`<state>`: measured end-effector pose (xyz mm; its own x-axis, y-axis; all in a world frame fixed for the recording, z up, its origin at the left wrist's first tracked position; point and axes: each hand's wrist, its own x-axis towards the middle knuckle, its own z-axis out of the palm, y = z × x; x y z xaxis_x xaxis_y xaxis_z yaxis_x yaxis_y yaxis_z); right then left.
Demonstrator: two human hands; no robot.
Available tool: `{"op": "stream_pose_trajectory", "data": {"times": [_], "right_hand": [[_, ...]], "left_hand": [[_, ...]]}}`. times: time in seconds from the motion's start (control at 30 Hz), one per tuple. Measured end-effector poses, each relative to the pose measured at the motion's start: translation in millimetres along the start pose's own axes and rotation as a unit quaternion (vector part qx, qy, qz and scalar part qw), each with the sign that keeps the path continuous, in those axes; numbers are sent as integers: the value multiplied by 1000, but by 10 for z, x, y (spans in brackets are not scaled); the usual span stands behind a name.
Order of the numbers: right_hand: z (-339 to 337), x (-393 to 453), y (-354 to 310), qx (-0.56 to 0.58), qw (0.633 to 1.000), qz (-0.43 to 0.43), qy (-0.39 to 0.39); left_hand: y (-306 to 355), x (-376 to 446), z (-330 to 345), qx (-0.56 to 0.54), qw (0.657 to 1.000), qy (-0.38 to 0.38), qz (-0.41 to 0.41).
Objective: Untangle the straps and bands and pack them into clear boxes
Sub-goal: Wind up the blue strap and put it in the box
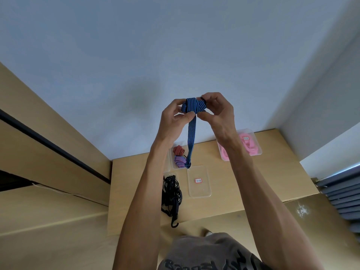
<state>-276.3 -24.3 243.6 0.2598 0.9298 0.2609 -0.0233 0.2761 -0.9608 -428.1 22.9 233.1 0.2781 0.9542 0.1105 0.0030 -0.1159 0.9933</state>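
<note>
Blue and black stripes run along the strap that both hands hold up in the middle of the frame, against the pale wall. The left hand pinches the wound bundle at the strap's top from the left, thumb and fingers curled round it. The right hand pinches the same bundle from the right, fingertips pressed to its upper edge and thumb beneath. One loose length of the strap hangs straight down from the bundle between the two wrists, and its lower end reaches down in front of a clear box.

Below the hands, a light wooden table fills the lower middle of the frame. On it that clear box holds a red striped roll and a purple striped roll just beside each other. Nearer the lower edge lies a clear lid with a small red-edged label. To its left sits a tangle of black cords, with a black hook hanging over the table's front edge. At the right of the table, partly behind the right wrist, another clear box holds pink bands.
</note>
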Motion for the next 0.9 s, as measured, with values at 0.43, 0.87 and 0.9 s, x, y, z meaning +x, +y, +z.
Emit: {"op": "stream_pose_trajectory", "data": {"times": [0.43, 0.87, 0.9], "right_hand": [[54, 22, -11, -26, 999, 38, 20], [45, -78, 24, -83, 992, 88, -41], [51, -88, 29, -71, 991, 103, -48]], "left_hand": [[-45, -61, -26, 70, 996, -14, -61], [56, -44, -4, -44, 999, -25, -21], [59, -34, -13, -37, 999, -27, -16]]}}
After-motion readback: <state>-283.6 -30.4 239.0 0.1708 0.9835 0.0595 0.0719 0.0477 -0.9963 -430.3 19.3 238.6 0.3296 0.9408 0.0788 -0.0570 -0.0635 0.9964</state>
